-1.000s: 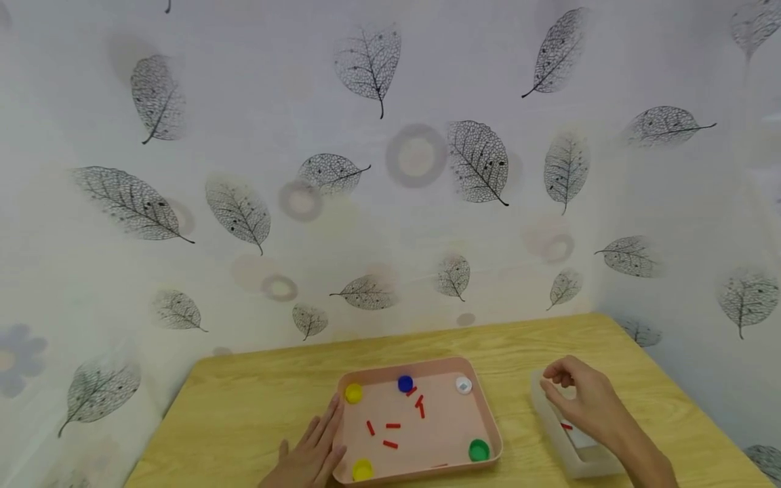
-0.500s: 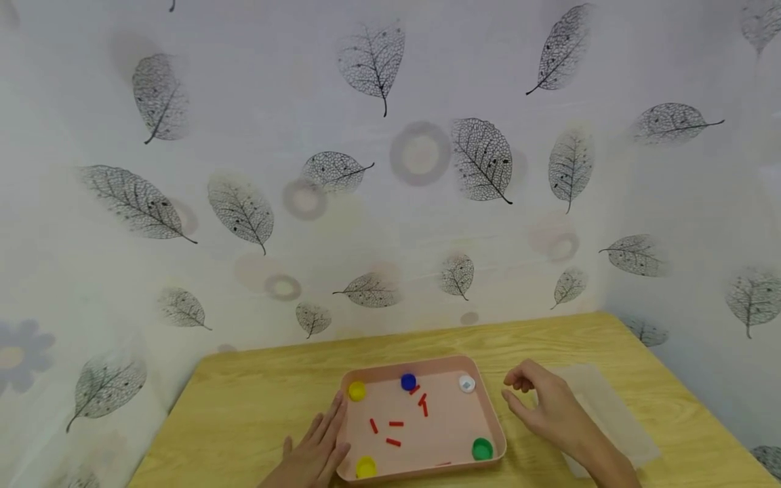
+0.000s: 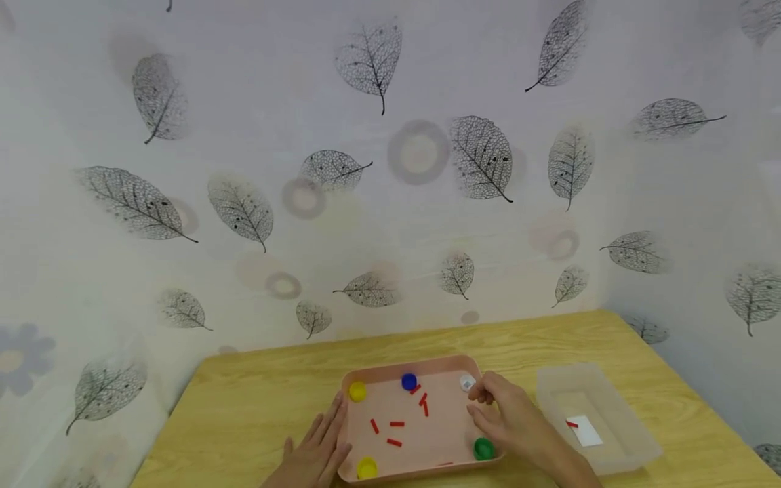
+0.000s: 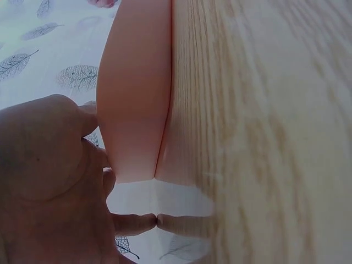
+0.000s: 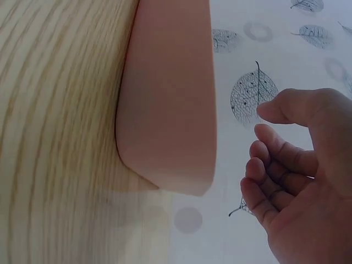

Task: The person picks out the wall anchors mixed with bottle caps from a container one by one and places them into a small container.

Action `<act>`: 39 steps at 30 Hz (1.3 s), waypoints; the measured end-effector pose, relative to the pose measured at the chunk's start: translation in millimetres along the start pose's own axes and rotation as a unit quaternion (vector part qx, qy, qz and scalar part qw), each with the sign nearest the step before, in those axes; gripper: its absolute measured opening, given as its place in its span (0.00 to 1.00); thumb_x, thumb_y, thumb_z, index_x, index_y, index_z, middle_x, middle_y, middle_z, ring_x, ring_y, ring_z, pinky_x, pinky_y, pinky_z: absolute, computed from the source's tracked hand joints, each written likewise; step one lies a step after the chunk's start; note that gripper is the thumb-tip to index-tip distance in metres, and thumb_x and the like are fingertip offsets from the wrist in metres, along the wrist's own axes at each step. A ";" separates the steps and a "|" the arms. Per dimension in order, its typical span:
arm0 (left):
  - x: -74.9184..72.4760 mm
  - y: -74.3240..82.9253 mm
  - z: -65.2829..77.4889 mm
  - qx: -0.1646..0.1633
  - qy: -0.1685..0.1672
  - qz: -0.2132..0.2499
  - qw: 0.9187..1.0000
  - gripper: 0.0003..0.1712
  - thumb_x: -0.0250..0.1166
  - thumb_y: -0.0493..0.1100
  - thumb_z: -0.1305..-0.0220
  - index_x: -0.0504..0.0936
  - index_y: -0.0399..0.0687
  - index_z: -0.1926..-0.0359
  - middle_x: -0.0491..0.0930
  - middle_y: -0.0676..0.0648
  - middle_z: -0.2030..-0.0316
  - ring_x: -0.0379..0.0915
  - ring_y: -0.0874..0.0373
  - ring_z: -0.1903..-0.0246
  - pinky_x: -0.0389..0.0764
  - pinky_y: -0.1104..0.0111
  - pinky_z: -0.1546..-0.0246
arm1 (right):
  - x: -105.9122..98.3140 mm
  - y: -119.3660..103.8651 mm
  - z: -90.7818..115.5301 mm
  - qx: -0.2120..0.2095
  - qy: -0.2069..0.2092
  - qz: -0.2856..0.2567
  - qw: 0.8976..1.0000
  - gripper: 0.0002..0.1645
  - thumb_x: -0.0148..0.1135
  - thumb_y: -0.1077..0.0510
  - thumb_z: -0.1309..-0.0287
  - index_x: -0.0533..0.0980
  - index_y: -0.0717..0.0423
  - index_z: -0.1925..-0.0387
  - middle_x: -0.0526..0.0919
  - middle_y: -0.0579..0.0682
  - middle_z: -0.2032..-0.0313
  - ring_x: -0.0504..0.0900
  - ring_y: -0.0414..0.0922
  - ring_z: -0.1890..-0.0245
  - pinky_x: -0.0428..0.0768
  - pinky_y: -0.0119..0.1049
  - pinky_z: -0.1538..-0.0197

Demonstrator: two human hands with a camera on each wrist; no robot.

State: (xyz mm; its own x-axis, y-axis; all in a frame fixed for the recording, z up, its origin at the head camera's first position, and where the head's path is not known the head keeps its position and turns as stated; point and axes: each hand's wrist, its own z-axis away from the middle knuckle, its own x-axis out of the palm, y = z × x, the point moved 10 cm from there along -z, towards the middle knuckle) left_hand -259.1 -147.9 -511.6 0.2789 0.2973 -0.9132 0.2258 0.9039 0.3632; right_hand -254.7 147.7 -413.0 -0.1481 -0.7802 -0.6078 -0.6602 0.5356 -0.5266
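A pink tray (image 3: 436, 434) lies on the wooden table, with several small red sticks (image 3: 397, 424) scattered inside. My left hand (image 3: 314, 444) rests its straight fingers against the tray's left side; the left wrist view shows this hand (image 4: 55, 176) beside the tray wall (image 4: 135, 99). Over the tray's right edge hovers my right hand (image 3: 512, 420), near the white cap (image 3: 467, 383) and the green cap (image 3: 484, 449). In the right wrist view its fingers (image 5: 272, 146) curl loosely, a small gap parts thumb and index finger, and nothing shows between them.
Two yellow caps (image 3: 357, 391) and a blue cap (image 3: 409, 382) also sit in the tray. To its right stands a translucent box (image 3: 619, 420), holding a white card (image 3: 587, 432) with a red stick (image 3: 571, 424) at its edge. A leaf-patterned wall (image 3: 366, 230) backs the table.
My right hand has moved left from above the translucent box to the tray's right edge, uncovering the box, the card and its red stick. My left hand has stayed at the tray.
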 end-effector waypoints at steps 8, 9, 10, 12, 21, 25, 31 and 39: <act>-2.9 -2.0 -2.4 -0.019 -0.007 -0.027 0.999 0.41 0.28 0.74 0.35 0.38 0.67 0.25 0.40 0.58 0.26 0.52 0.41 0.33 0.47 0.24 0.52 | 24.1 -3.8 -7.0 0.046 -0.053 -0.025 0.997 0.14 0.69 0.63 0.48 0.71 0.46 0.67 0.72 0.36 0.71 0.71 0.33 0.71 0.76 0.28 0.68; -3.4 -2.2 -2.6 -0.020 -0.006 -0.029 0.999 0.41 0.28 0.74 0.35 0.38 0.68 0.25 0.40 0.58 0.26 0.52 0.41 0.32 0.46 0.23 0.52 | 26.8 -5.8 -7.5 0.043 -0.055 -0.025 0.997 0.14 0.69 0.63 0.48 0.71 0.46 0.67 0.72 0.36 0.71 0.71 0.33 0.71 0.75 0.28 0.68; -4.2 -2.1 -2.7 -0.019 -0.003 -0.031 0.999 0.41 0.28 0.74 0.34 0.38 0.68 0.25 0.41 0.58 0.26 0.52 0.42 0.32 0.45 0.24 0.51 | 29.3 -8.5 -8.2 0.035 -0.053 -0.023 0.998 0.14 0.69 0.63 0.48 0.71 0.47 0.67 0.72 0.36 0.70 0.71 0.34 0.70 0.76 0.28 0.68; -5.3 -2.3 -2.7 -0.019 0.002 -0.035 0.999 0.40 0.29 0.74 0.34 0.38 0.69 0.26 0.41 0.58 0.26 0.52 0.43 0.32 0.44 0.23 0.51 | 34.9 -13.8 -9.4 0.018 -0.049 -0.017 0.999 0.14 0.69 0.63 0.49 0.72 0.48 0.67 0.72 0.36 0.70 0.71 0.34 0.68 0.76 0.29 0.66; -6.4 -6.4 -1.9 -0.026 0.018 -0.038 0.999 0.39 0.30 0.73 0.34 0.43 0.70 0.26 0.41 0.62 0.27 0.54 0.43 0.33 0.48 0.23 0.54 | 60.7 -26.9 -14.6 -0.016 -0.044 -0.002 0.999 0.13 0.68 0.63 0.53 0.72 0.50 0.68 0.73 0.38 0.70 0.71 0.35 0.70 0.74 0.25 0.66; -6.2 -7.5 -0.6 -0.022 0.024 -0.038 0.999 0.37 0.31 0.72 0.33 0.42 0.71 0.26 0.40 0.62 0.26 0.55 0.42 0.34 0.48 0.22 0.54 | 72.6 -27.4 -14.6 0.000 -0.066 -0.024 0.998 0.13 0.68 0.63 0.51 0.72 0.48 0.67 0.73 0.36 0.69 0.71 0.33 0.68 0.75 0.26 0.65; -5.6 -6.6 -0.9 -0.021 0.025 -0.029 0.999 0.37 0.32 0.71 0.32 0.43 0.70 0.26 0.41 0.61 0.26 0.55 0.42 0.34 0.48 0.22 0.54 | 88.0 -25.5 -15.5 0.031 -0.088 -0.066 0.993 0.11 0.67 0.63 0.49 0.73 0.50 0.66 0.75 0.40 0.68 0.72 0.35 0.67 0.77 0.28 0.63; 1.9 -11.8 0.2 -0.054 -0.017 -0.011 0.998 0.40 0.28 0.76 0.36 0.40 0.72 0.26 0.43 0.57 0.26 0.49 0.41 0.31 0.43 0.23 0.52 | 119.6 -13.1 -7.9 0.142 -0.172 -0.130 0.966 0.04 0.62 0.57 0.41 0.73 0.47 0.67 0.74 0.38 0.71 0.73 0.34 0.72 0.76 0.27 0.67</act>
State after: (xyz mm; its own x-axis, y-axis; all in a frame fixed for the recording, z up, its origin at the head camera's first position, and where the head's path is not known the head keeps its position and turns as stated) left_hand -261.0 -158.1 -517.6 0.3074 0.2677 -0.9131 0.1315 0.9384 0.3194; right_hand -269.6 44.8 -474.1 0.2810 -0.7731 -0.5687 -0.4072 0.4405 -0.8001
